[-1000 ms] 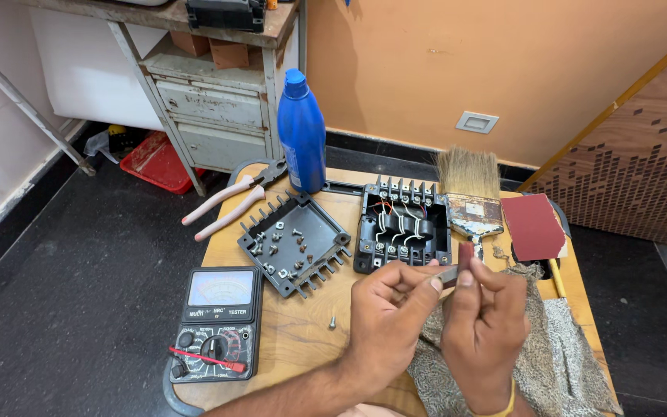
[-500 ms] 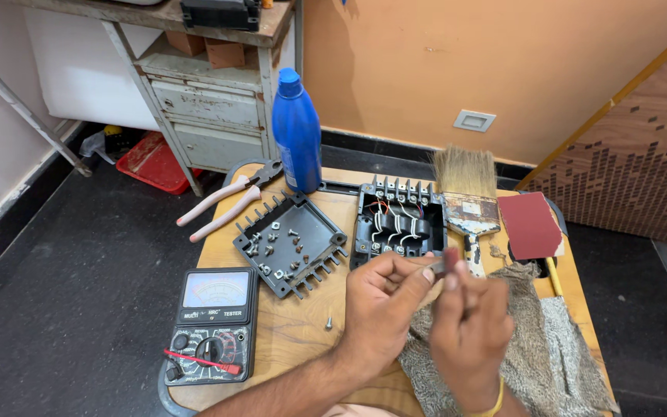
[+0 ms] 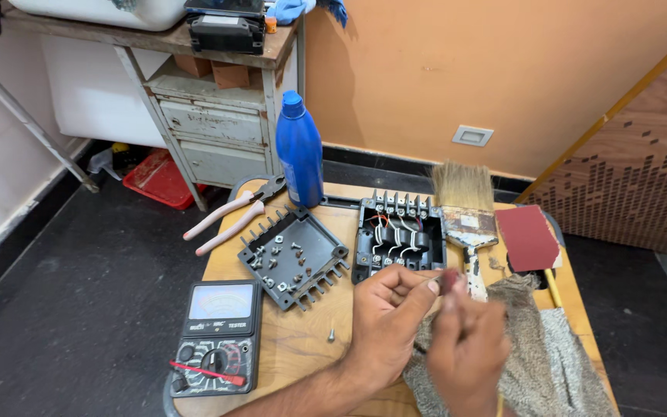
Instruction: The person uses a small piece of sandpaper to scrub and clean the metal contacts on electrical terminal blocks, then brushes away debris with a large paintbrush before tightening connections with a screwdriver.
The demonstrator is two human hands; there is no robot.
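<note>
Both hands meet over the table edge: left hand (image 3: 384, 313) and right hand (image 3: 465, 347) pinch a small dark part (image 3: 448, 282) between fingertips (identity unclear). The open black box (image 3: 399, 235) sits just beyond them. Judged step: handling the part; steady grip needed.

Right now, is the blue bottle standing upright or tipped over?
Upright: the blue bottle stands on its base at the table's far edge, cap on top.
</note>
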